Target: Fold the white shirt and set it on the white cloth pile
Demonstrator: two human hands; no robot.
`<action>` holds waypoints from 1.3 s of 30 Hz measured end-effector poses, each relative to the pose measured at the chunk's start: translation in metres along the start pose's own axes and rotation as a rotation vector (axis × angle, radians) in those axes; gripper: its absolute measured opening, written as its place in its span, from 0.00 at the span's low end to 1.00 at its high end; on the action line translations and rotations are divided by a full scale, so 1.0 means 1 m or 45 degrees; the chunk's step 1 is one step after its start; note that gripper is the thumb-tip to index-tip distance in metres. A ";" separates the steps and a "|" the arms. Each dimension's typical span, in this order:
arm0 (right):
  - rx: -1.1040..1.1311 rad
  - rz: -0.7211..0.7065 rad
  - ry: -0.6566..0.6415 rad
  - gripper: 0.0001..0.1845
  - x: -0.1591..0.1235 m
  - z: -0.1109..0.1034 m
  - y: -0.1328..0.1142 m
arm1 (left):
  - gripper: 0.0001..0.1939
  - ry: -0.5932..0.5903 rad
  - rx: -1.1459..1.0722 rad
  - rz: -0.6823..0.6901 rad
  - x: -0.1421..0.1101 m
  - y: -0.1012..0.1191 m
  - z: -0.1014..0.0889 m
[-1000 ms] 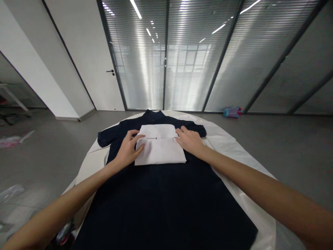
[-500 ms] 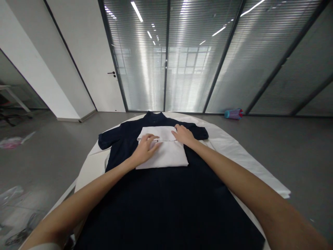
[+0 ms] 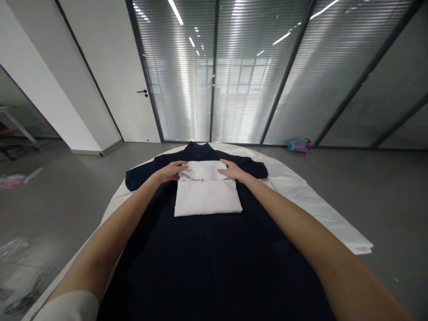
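Observation:
A folded white garment (image 3: 207, 198) lies flat on the chest of a spread-out navy short-sleeved garment (image 3: 214, 258). Its far part is turned over as a flap, with a small dark spot at the flap's edge. My left hand (image 3: 172, 171) grips the left end of this flap, fingers at the far corner and thumb below, partly hidden by the cloth. On the opposite end, my right hand (image 3: 233, 171) holds the flap between thumb and fingers. The navy collar and both sleeves show beyond my hands.
The table under the garments carries a white cover (image 3: 310, 209) that hangs past its right side. A blue and red bundle (image 3: 300, 146) sits on the floor by the glass partition. Plastic bags (image 3: 15, 180) and dark cables (image 3: 26, 296) lie on the floor at left.
My left hand has moved left and away from me, from the top of the white garment to the flap's left end. My right hand stays at the right end.

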State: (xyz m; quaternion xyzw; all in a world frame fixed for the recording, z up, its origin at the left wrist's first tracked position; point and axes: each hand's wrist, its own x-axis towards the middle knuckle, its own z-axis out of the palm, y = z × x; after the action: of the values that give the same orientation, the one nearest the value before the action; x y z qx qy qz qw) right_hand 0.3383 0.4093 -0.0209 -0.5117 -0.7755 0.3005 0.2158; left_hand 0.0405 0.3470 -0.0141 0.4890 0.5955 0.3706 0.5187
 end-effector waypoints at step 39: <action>-0.862 -0.303 0.146 0.24 -0.009 0.039 -0.050 | 0.22 0.206 1.157 0.688 -0.041 -0.011 0.098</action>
State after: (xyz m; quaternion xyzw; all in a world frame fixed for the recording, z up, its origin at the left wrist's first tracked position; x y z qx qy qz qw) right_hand 0.2831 0.3768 -0.0155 -0.4764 -0.8717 -0.0299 0.1107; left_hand 0.1334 0.2977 -0.0325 0.7701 0.5869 0.2321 0.0932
